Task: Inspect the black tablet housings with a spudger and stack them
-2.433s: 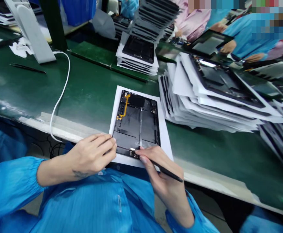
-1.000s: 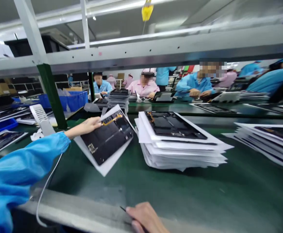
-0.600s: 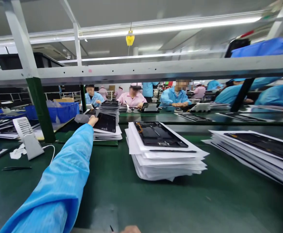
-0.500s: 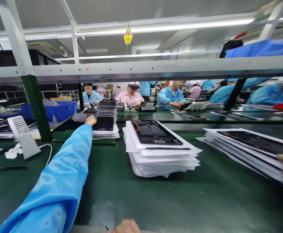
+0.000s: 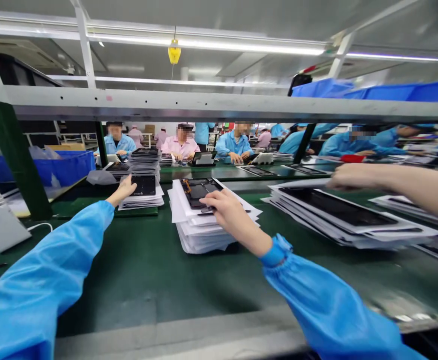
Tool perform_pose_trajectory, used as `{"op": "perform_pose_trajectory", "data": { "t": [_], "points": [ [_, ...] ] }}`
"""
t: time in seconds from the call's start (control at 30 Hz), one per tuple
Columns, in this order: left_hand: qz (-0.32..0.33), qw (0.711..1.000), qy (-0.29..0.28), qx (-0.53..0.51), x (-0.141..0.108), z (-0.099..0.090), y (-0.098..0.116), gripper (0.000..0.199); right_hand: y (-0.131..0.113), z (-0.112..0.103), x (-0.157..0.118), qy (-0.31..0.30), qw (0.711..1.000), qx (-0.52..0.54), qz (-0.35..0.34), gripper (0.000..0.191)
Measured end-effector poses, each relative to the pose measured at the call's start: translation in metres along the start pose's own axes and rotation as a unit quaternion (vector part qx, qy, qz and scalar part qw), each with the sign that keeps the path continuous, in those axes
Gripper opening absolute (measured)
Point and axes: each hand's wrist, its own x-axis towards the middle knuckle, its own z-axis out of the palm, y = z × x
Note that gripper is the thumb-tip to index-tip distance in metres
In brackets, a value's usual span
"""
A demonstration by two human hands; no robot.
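**Nearest:** my right hand [image 5: 229, 209], fingers loosely together over the near edge of a black tablet back panel [image 5: 199, 191]. Whether they pinch anything, I cannot tell. The panel lies on a stack of white paper sheets [image 5: 199, 240] on the green workbench [image 5: 128, 280]. It should be light, thin and stiff, but fragile; best taken by its edges or by the sheet, clear of the amber flex cable [image 5: 186, 186].

**Beyond:** my left hand [image 5: 122, 189], fingers spread, reaches toward a second paper-interleaved stack [image 5: 141, 201].

**Right:** a co-worker's hand [image 5: 357, 176] over a third stack [image 5: 335, 207].
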Motion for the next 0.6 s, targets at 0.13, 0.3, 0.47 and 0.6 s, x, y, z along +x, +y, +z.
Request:
{"op": "perform_pose_trajectory", "data": {
  "t": [0.13,0.3,0.47,0.6],
  "points": [
    [0.19,0.98,-0.05,0.002,-0.047,0.008,0.038,0.036,0.021,0.005,0.02,-0.089,0.996,-0.02,-0.005,0.032],
    [0.353,0.927,-0.125,-0.017,-0.113,0.019,0.079,0.037,0.016,-0.005,0.016,-0.14,0.99,-0.024,-0.022,0.011],
    [0.329,0.931,-0.144,-0.072,-0.129,0.016,0.087,0.032,0.011,-0.011,0.014,-0.146,0.988,-0.022,-0.039,0.009],
    [0.213,0.953,-0.16,-0.142,-0.113,0.008,0.09,0.024,0.012,-0.007,0.017,-0.112,0.993,-0.019,-0.038,0.008]
  ]
}}
